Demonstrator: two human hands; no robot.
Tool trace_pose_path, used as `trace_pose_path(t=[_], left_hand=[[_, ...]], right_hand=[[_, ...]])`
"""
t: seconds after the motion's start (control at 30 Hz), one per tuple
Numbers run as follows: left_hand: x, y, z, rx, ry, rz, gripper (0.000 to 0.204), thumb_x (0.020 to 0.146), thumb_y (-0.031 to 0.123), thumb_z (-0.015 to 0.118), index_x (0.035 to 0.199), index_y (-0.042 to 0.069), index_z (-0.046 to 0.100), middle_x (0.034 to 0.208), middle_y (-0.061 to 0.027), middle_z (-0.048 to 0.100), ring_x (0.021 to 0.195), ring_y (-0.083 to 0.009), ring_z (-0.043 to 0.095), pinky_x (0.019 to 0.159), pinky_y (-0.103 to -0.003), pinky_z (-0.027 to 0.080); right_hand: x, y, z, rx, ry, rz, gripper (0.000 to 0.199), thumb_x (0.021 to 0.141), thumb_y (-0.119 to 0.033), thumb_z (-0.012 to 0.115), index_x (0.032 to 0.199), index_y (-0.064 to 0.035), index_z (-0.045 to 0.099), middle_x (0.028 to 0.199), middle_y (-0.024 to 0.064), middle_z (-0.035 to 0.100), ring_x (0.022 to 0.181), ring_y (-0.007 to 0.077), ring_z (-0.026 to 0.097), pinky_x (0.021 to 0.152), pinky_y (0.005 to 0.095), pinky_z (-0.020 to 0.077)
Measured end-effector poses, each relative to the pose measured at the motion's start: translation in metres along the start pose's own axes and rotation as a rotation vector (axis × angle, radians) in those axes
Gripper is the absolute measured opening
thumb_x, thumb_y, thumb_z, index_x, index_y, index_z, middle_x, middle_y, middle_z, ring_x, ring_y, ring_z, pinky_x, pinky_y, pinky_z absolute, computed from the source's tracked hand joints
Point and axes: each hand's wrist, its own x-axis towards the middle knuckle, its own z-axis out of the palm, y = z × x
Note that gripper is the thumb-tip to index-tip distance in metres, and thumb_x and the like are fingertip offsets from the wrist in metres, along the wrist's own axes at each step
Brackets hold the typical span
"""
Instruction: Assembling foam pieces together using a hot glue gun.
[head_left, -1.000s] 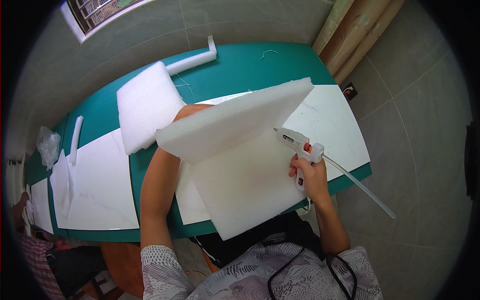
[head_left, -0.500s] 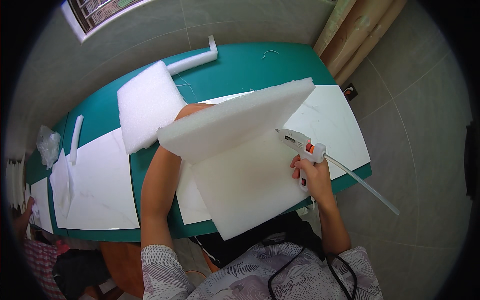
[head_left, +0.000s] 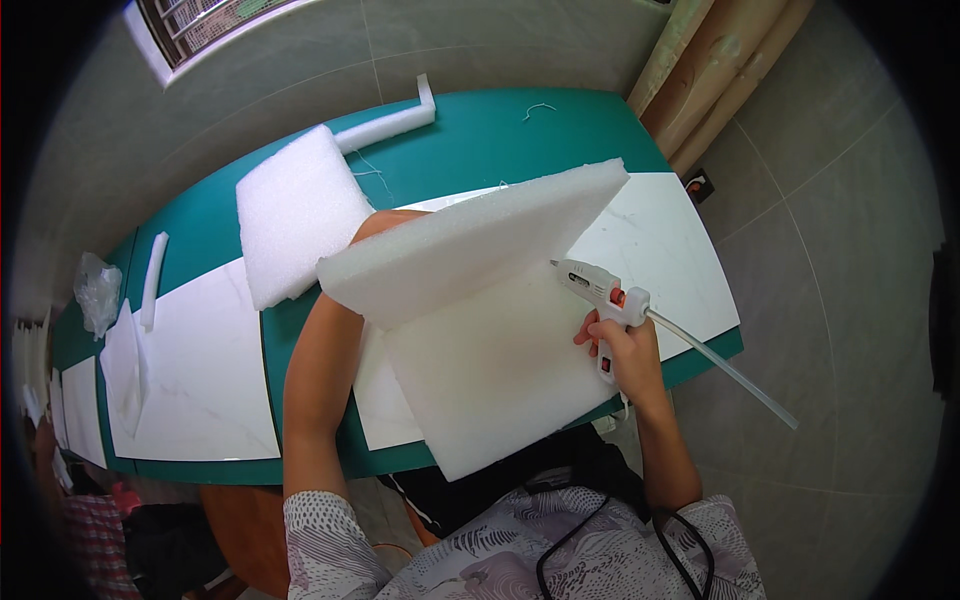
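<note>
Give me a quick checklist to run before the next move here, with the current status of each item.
1. Glue gun gripped by the right hand: ok.
2. Glue stick loaded: ok, it protrudes from the gun's rear.
3. Raised foam sheet standing along the flat foam sheet's far edge: ok.
4. Left hand supporting the raised sheet: cannot tell, hidden behind it.
5. Nozzle touching foam: cannot tell.
6. Glue along the seam: cannot tell.

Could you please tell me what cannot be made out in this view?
In the head view:
The left hand: hidden behind the upright white foam panel.
Any glue at the nozzle tip of the white plastic glue gun: too small.
A co-worker in red checked clothing: hands lost in blur at the dim left rim.
The barred, white-framed window: cut off by the top edge.
</note>
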Motion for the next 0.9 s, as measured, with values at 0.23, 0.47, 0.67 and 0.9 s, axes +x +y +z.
trace_pose_path(t=[0.23,0.47,0.67,0.9], left_hand=[[-0.002,0.015,0.012,0.04,0.155,-0.216,0.035,0.074,0.02,0.08,0.106,0.005,0.073,0.105,-0.0166,0.071,0.091,-0.0275,0.07,0.075,-0.037,0.057],[-0.001,0.016,0.013,-0.025,0.077,-0.091,0.036,0.074,0.018,0.08,0.107,0.004,0.073,0.105,-0.0171,0.07,0.092,-0.0279,0.07,0.075,-0.038,0.058],[-0.002,0.009,0.009,-0.072,0.063,-0.066,0.037,0.074,0.018,0.08,0.107,0.004,0.073,0.106,-0.017,0.07,0.092,-0.028,0.07,0.076,-0.037,0.057],[-0.002,0.012,0.01,-0.037,0.093,-0.14,0.035,0.075,0.017,0.079,0.107,0.005,0.073,0.105,-0.0167,0.071,0.092,-0.0271,0.07,0.075,-0.037,0.058]], right_hand=[[-0.002,-0.003,-0.001,0.037,-0.004,-0.011,0.022,0.078,-0.018,0.056,0.081,0.0016,0.064,0.072,0.0083,0.067,0.059,0.0123,0.056,0.056,0.0286,0.045],[-0.001,0.001,-0.001,0.041,0.018,0.006,0.023,0.078,-0.019,0.057,0.08,0.0027,0.064,0.07,0.0092,0.066,0.062,0.0141,0.059,0.06,0.0286,0.0451],[0.0,0.005,0.0,0.049,0.037,0.017,0.024,0.078,-0.021,0.058,0.078,0.0026,0.064,0.067,0.0091,0.064,0.064,0.016,0.062,0.062,0.029,0.0455],[0.001,0.005,-0.003,0.003,0.037,0.019,0.024,0.077,-0.021,0.058,0.075,0.002,0.063,0.063,0.0077,0.061,0.057,0.0147,0.058,0.055,0.0282,0.0429]])
